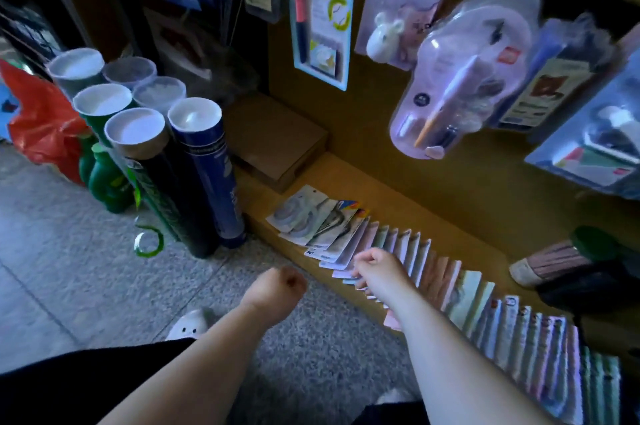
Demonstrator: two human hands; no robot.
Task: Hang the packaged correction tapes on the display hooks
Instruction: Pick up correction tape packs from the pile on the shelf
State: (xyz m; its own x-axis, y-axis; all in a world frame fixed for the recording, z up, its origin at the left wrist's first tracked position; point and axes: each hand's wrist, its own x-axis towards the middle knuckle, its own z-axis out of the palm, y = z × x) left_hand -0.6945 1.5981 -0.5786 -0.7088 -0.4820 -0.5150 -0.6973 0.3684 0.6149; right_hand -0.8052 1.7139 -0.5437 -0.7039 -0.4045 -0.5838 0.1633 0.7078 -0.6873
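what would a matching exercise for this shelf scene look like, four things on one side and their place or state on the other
Column 1
1. packaged correction tapes
2. white-capped tubes
3. cardboard box
4. left hand

Column 2
A. standing upright on the floor, left of the ledge
B. curled into a fist, holding nothing
C. overlapping in a long row along the ledge
D. lying flat at the ledge's far end

Pairs: 1-C, 2-A, 3-D, 4-B
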